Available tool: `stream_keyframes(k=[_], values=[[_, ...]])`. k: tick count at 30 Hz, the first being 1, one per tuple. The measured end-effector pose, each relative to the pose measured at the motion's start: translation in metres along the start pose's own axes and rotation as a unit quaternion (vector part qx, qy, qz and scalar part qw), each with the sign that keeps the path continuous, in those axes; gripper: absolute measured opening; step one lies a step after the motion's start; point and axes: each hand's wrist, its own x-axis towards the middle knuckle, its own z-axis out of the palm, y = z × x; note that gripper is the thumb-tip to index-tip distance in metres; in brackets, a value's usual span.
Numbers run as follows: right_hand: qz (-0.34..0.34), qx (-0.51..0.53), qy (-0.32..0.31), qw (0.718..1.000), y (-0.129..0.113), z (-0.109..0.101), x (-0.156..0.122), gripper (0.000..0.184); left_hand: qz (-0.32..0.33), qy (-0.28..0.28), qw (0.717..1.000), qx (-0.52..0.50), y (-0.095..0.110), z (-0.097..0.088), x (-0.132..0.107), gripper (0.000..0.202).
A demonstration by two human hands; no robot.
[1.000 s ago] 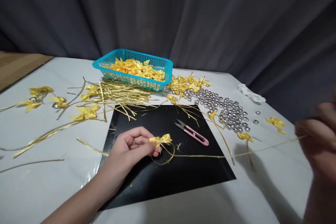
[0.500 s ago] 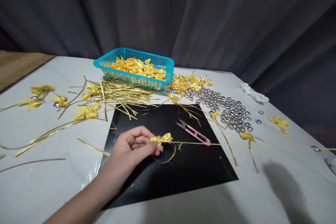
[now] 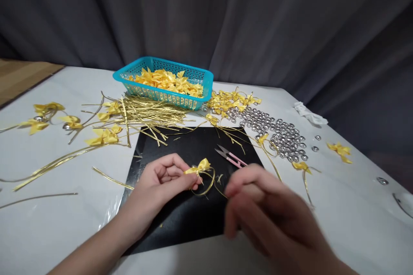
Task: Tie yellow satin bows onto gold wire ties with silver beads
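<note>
My left hand (image 3: 166,180) is closed over the black mat, pinching a yellow ribbon bow (image 3: 202,166) between thumb and fingers. A thin gold cord (image 3: 211,180) loops from the bow and runs to the fingertips of my right hand (image 3: 261,210). That hand is blurred, its fingers curled closed at the cord's end. Pink-handled thread snips (image 3: 229,155) lie on the mat just beyond it, partly covered by the hand.
A blue basket (image 3: 206,80) of yellow bows stands at the back. Cut gold cords (image 3: 151,114) are heaped in front of it. Silver beads (image 3: 287,139) spread to the right, near finished-looking bows (image 3: 232,101). The black mat (image 3: 187,219) lies on the white table.
My right hand has come into view from the right. The cord, stretched taut to the right before, now hangs in slack loops. My left hand stays on the bow.
</note>
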Motion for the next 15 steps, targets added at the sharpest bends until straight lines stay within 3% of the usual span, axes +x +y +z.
stream_keyframes(k=[4, 8, 15], values=[[-0.004, 0.015, -0.028, 0.999, 0.016, 0.019, 0.016, 0.024, -0.008, -0.027, 0.999, -0.027, -0.003, 0.003, -0.002, 0.021], [-0.003, 0.001, -0.01, 1.0, 0.027, 0.02, 0.018, 0.022, -0.02, -0.034, 0.998, -0.042, -0.005, 0.005, -0.002, 0.021], [0.01, 0.001, 0.005, 1.0, 0.026, 0.021, 0.02, 0.023, -0.023, -0.033, 0.999, -0.036, -0.004, 0.003, -0.003, 0.013]])
